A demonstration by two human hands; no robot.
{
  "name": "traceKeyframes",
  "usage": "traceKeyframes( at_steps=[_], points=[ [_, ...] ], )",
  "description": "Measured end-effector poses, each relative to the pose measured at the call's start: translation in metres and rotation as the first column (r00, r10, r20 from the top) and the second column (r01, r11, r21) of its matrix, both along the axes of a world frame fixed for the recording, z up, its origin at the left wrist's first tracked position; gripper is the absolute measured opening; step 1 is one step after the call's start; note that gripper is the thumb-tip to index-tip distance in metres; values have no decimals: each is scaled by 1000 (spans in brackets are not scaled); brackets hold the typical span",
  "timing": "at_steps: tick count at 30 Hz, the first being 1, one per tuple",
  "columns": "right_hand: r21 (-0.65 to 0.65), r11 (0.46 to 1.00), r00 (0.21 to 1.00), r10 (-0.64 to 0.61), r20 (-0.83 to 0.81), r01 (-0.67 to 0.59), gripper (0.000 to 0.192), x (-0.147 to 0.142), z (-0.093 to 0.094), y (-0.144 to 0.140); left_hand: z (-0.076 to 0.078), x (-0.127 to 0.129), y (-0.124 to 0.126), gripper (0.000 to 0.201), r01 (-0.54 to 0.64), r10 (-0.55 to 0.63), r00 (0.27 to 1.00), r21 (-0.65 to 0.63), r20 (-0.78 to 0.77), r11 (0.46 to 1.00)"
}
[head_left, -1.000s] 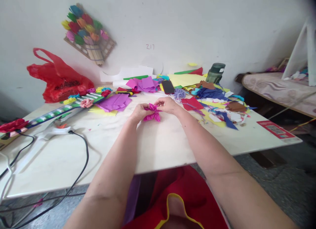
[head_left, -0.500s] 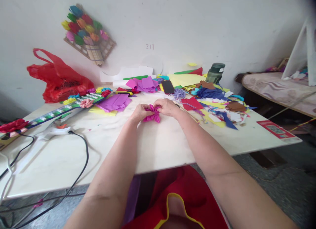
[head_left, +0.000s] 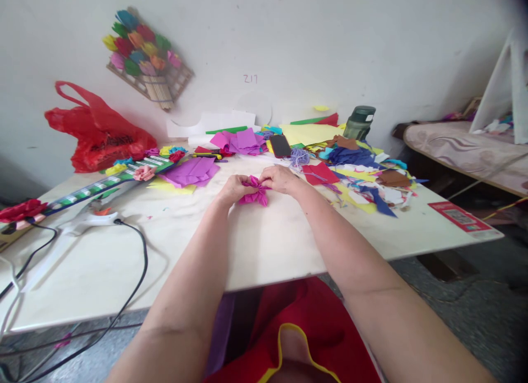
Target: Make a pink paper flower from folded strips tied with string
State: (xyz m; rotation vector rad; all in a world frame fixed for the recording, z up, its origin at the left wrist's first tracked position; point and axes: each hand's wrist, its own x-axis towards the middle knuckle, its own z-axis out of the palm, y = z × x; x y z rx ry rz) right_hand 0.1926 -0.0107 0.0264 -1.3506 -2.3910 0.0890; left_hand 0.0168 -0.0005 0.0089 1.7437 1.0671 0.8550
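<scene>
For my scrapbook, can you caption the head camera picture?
Both hands, left hand and right hand, pinch a pink paper flower over the table.

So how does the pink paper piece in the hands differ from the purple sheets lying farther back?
The pink paper piece is crumpled and gathered, pinched between the left hand and right hand. The purple sheets lie flat, stacked and untouched on the table, left of the hands. The sheets look larger. Both seem thin craft paper.

Head view, down over table [head_left: 268, 251]
</scene>
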Motion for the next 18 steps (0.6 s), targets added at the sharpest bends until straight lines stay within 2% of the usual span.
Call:
traceKeyframes(
  at_steps=[7, 13, 18],
  points=[
    [-56, 980, 977, -196, -82, 192, 19, -6, 0, -6, -1, 0, 2, 21, 14, -12, 999, 41, -49, 999],
    [-138, 961, 960, -258, -112, 242, 17, -5, -2, -3, -4, -1, 5, 22, 9, -5, 995, 44, -95, 999],
    [-180, 950, 953, -278, -118, 254, 19, -2, 1, -3, -2, 0, 0, 24, 27, -26, 998, 24, -52, 999]
  ],
)
